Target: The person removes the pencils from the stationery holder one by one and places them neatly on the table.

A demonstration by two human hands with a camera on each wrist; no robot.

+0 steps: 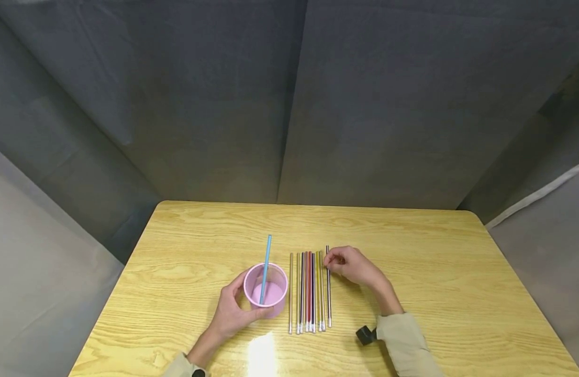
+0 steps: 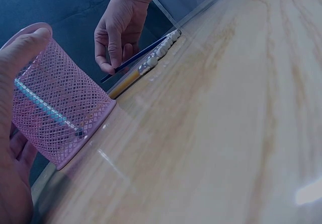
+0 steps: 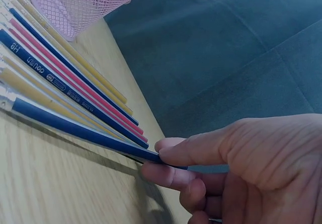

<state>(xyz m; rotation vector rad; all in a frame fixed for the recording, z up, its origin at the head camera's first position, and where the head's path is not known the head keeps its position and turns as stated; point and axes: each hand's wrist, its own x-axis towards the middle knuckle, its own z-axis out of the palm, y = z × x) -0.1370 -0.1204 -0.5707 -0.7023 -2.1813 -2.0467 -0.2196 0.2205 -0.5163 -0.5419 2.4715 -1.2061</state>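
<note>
My left hand (image 1: 229, 315) grips a pink mesh pencil cup (image 1: 274, 295) from its left side, thumb over the near rim. One light blue pencil (image 1: 267, 262) leans inside the cup, as the left wrist view also shows through the mesh (image 2: 68, 93). Between thumb and fingers, my right hand (image 1: 355, 266) pinches the far end of a dark blue pencil (image 1: 329, 298). That pencil (image 3: 80, 129) lies at the right of a row of pencils (image 1: 309, 293) in yellow, red, dark blue and other colours. Their eraser ends point toward me.
The wooden table (image 1: 435, 272) has rounded far corners. Grey curtains (image 1: 214, 104) hang behind it and at both sides. A small black device (image 1: 365, 335) sits at the right sleeve (image 1: 404, 340). The cup stands just left of the pencil row.
</note>
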